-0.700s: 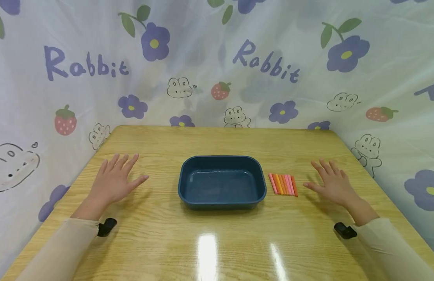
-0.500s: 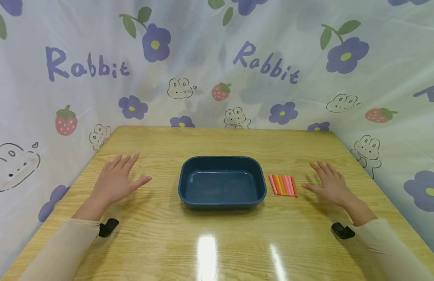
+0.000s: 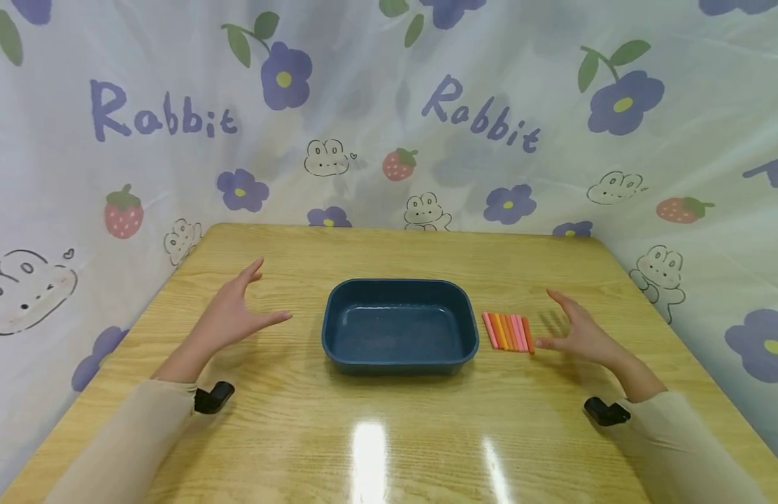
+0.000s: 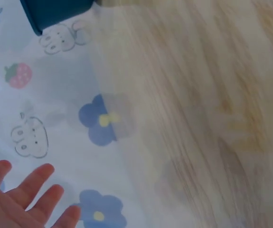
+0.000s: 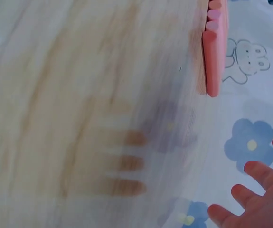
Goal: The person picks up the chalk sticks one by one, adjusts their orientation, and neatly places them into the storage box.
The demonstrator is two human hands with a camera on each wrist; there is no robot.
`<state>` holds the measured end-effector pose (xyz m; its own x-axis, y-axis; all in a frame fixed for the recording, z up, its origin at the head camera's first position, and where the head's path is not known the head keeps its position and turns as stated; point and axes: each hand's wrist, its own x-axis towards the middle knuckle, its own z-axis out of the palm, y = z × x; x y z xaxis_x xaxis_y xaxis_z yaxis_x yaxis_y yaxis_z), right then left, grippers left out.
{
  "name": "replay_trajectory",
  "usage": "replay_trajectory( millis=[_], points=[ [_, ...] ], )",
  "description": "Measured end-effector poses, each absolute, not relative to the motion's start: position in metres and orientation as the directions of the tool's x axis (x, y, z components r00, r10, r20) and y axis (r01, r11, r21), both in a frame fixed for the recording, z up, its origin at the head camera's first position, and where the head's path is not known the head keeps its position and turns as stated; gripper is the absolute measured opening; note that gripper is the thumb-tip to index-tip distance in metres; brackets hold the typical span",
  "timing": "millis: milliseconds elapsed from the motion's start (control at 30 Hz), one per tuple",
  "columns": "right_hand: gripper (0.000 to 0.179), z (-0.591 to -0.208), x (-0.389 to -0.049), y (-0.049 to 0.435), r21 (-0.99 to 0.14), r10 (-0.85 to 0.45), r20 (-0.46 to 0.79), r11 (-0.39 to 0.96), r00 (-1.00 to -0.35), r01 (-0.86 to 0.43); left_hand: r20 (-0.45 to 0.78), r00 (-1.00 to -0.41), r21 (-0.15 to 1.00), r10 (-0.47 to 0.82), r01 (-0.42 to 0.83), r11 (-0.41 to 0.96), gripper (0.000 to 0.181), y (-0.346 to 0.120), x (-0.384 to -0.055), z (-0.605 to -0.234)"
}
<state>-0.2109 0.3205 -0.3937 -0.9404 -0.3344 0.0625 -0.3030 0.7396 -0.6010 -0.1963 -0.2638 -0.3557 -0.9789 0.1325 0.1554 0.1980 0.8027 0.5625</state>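
A dark blue rectangular basin (image 3: 398, 367) sits upright in the middle of the table, with nothing inside it. To its right lies a flat row of several thin sticks (image 3: 508, 332) in pink, orange and red, side by side; their exact kind cannot be told. My left hand (image 3: 228, 318) hovers left of the basin, thumb and fingers spread apart, holding nothing. Close to the right end of the row is my right hand (image 3: 581, 334), thumb spread from the fingers and nothing held. In the right wrist view, the sticks (image 5: 214, 61) stay apart from the fingers.
The wooden table (image 3: 288, 434) reaches back to a white curtain (image 3: 364, 84) printed with flowers, strawberries and rabbits, which also hangs along both sides. A black wrist camera (image 3: 214, 397) is on the left wrist, and another black camera (image 3: 606, 411) on the right.
Both hands have moved inward, the left toward the basin and the right toward the sticks. They have turned so the thumbs point more toward the middle. Basin and sticks stay in place.
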Motion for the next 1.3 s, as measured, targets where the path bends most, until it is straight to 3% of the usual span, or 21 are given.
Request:
replay_trajectory(
  millis=[333,533,700,867,1167,1300],
  points=[
    [0.106,-0.399,-0.217,0.321,-0.725,-0.376,0.01,0.635,-0.927,-0.265,0.067,-0.974,0.829,0.216,0.174,0.531,0.102,-0.244,-0.202,-0.356],
    [0.106,-0.403,-0.219,0.32,-0.772,-0.41,0.006,0.578,-0.912,-0.265,0.015,-0.966,0.902,0.258,0.124,0.414,0.1,-0.234,-0.206,-0.362],
    [0.104,-0.408,-0.222,0.321,-0.793,-0.437,0.02,0.54,-0.899,-0.28,-0.035,-0.949,0.975,0.312,0.035,0.218,0.097,-0.229,-0.209,-0.371],
    [0.098,-0.412,-0.225,0.322,-0.811,-0.471,0.009,0.513,-0.882,-0.282,-0.09,-0.93,0.993,0.358,-0.056,0.102,0.094,-0.224,-0.211,-0.377],
    [0.093,-0.417,-0.23,0.326,-0.833,-0.538,-0.082,0.499,-0.839,-0.239,-0.18,-0.891,0.984,0.416,-0.168,0.066,0.085,-0.214,-0.214,-0.385],
    [0.091,-0.419,-0.232,0.326,-0.809,-0.502,-0.098,0.543,-0.859,-0.224,-0.193,-0.88,0.981,0.434,-0.185,0.063,0.083,-0.211,-0.215,-0.389]
  ],
)
